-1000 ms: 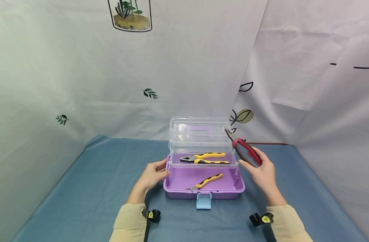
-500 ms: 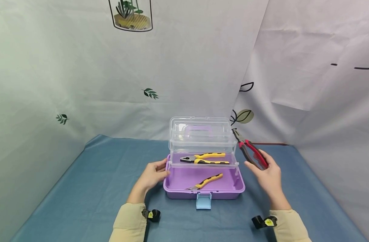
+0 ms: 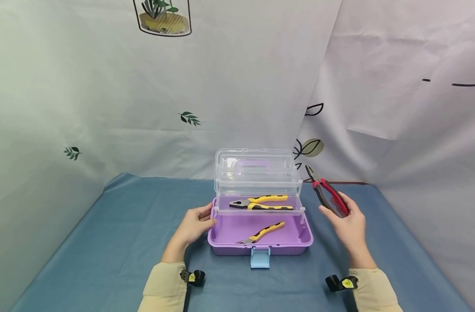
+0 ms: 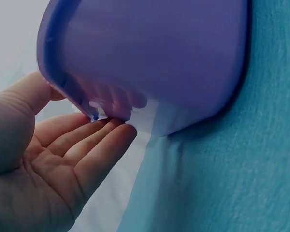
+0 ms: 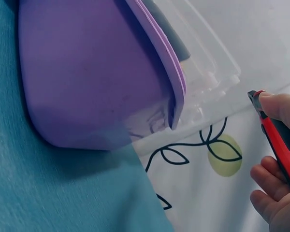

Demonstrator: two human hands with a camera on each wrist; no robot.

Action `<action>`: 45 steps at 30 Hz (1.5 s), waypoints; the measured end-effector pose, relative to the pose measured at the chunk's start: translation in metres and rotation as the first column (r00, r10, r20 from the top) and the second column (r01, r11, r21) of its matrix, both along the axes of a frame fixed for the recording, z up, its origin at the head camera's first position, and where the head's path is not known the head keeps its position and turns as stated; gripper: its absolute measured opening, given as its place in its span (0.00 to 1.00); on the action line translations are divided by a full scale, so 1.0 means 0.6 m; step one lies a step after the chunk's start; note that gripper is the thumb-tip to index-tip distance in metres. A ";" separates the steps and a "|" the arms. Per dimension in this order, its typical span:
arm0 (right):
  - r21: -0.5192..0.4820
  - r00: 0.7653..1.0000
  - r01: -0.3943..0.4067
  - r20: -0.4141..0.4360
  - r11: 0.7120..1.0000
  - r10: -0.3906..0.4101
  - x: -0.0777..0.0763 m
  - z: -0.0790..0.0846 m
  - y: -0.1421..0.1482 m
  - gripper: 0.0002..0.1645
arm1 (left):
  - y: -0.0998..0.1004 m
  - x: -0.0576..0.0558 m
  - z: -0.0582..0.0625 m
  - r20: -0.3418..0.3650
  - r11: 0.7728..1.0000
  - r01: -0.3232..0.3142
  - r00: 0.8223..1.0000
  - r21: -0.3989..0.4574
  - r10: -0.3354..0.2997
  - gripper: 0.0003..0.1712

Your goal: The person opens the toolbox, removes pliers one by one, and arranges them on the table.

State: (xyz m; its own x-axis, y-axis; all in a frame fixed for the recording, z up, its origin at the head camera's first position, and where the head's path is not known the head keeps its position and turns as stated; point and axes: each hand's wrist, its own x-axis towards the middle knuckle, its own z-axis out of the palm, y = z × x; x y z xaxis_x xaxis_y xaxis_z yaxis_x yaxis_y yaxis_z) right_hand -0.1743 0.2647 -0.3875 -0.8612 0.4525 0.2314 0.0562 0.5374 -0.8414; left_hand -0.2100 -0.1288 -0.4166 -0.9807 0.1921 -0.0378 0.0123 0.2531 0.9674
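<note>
Smooth purple plastic toolbox (image 3: 229, 250), rectangular with rounded corners, standing on a tabletop (image 3: 143, 229) covered in blue cloth of a finely ribbed texture. Its clear, glossy lid (image 3: 256, 155) stands raised at the rear, a thin translucent shell with a stepped profile. A pale blue latch (image 3: 260, 258), squarish and flat, hangs from the front edge. A transparent tray (image 3: 221, 203) spans the rear half of the box and carries large pliers (image 3: 268, 199) with a blunt grey metal head pointing left and yellow-and-black handles spread apart. Below and in front, small pliers (image 3: 269, 231) lie obliquely on the purple floor, their metal head towards the front.

Left hand (image 3: 194, 225): holds the left rim of the toolbox, thumb at the edge, the longer fingers against the outer wall.

Right hand (image 3: 351, 225): grips red-and-black pliers (image 3: 336, 198) by the handles, to the right of the box and apart from it, the metal head tilted up and leftward.

Both sleeves (image 3: 165, 286) are beige and softly creased. Behind hangs a wrinkled whitish fabric backdrop (image 3: 241, 82) printed with leaves.
</note>
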 end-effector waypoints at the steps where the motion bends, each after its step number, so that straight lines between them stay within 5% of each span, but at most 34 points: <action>1: -0.002 1.000 0.004 -0.001 1.000 -0.004 0.000 0.000 0.001 0.44 | 0.000 0.000 0.001 -0.006 1.000 -0.005 1.000 -0.005 0.005 0.34; 18: -0.038 0.998 0.053 0.023 0.998 -0.052 -0.004 -0.010 0.019 0.45 | 0.008 -0.003 -0.001 -0.033 0.999 -0.036 0.999 -0.027 0.035 0.33; 26: 0.006 0.994 0.107 -0.001 0.994 -0.107 -0.058 -0.113 0.085 0.50 | 0.005 -0.001 0.003 -0.055 1.000 -0.020 0.998 -0.023 0.019 0.34; 30: -0.005 0.994 0.107 0.013 0.994 -0.107 -0.067 -0.134 0.104 0.51 | 0.006 0.001 0.005 -0.051 0.999 -0.023 0.998 -0.022 0.022 0.34; 45: 0.009 0.988 0.105 0.110 0.994 -0.105 -0.008 -0.033 0.041 0.50 | 0.005 0.002 0.009 -0.029 0.999 -0.024 0.999 -0.037 0.023 0.34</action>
